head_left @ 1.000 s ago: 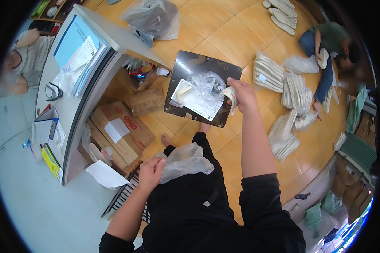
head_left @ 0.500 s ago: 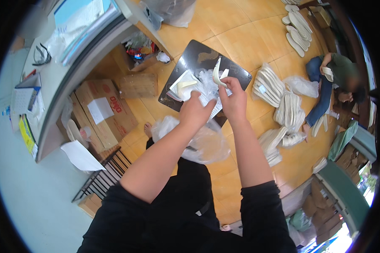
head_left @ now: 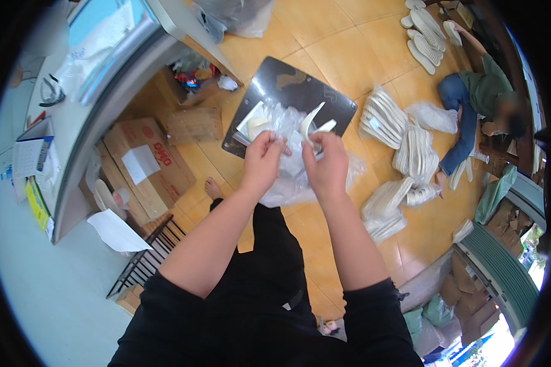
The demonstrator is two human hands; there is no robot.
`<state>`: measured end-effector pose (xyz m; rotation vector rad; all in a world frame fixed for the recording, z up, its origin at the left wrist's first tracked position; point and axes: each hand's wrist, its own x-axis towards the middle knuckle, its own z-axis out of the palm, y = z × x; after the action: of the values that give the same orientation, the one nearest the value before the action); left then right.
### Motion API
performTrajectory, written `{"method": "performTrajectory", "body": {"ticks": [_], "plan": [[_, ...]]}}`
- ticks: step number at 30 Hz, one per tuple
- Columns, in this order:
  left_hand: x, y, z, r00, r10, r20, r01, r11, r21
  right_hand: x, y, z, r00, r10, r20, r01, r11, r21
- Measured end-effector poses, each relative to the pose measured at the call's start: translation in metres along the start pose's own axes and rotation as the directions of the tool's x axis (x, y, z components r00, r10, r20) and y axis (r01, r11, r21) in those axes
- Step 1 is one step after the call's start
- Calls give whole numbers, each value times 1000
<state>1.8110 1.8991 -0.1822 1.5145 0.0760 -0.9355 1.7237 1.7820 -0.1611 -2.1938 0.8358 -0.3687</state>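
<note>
Over a dark square stool top (head_left: 275, 79) my two hands work close together. My right hand (head_left: 329, 168) is closed on a white curved strip (head_left: 311, 121), whose pointed end sticks up past the fingers. A second pale end (head_left: 327, 127) shows just behind those fingers. My left hand (head_left: 264, 164) has its fingers drawn together at the edge of a crumpled clear plastic bag (head_left: 286, 119); what they pinch is hidden. A cream curved piece (head_left: 257, 127) lies just beyond the left knuckles, on a stack of papers (head_left: 246, 126).
Bundles of white soles (head_left: 382, 116) in clear plastic lie on the tiled floor to the right. Beyond them a person (head_left: 486, 92) sits on the floor reaching toward loose soles (head_left: 425, 37). At left stand a cardboard box (head_left: 150, 165), a black rack (head_left: 153, 251) and a desk (head_left: 43, 104).
My right hand has come down and nearer my left, still with the white strip. The left fingers have drawn together. The seated person has stretched an arm out to the far soles.
</note>
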Motion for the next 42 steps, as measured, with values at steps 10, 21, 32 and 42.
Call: {"method": "performTrajectory", "body": {"ticks": [10, 21, 32, 42], "plan": [[-116, 113, -105, 978, -88, 191, 136, 957, -258, -46, -168, -43, 835, -400, 378, 438, 899, -16], [-189, 173, -204, 885, -24, 464, 201, 920, -335, -46, -293, -69, 852, -388, 352, 474, 857, -202], [-223, 180, -235, 952, 197, 235, -154, 970, -187, -66, -326, 7, 842, 28, 539, 192, 918, -348], [-211, 150, -298, 990, 91, -104, -113, 966, -232, -55, -341, 8, 757, 110, 644, -289, 940, 180]]}}
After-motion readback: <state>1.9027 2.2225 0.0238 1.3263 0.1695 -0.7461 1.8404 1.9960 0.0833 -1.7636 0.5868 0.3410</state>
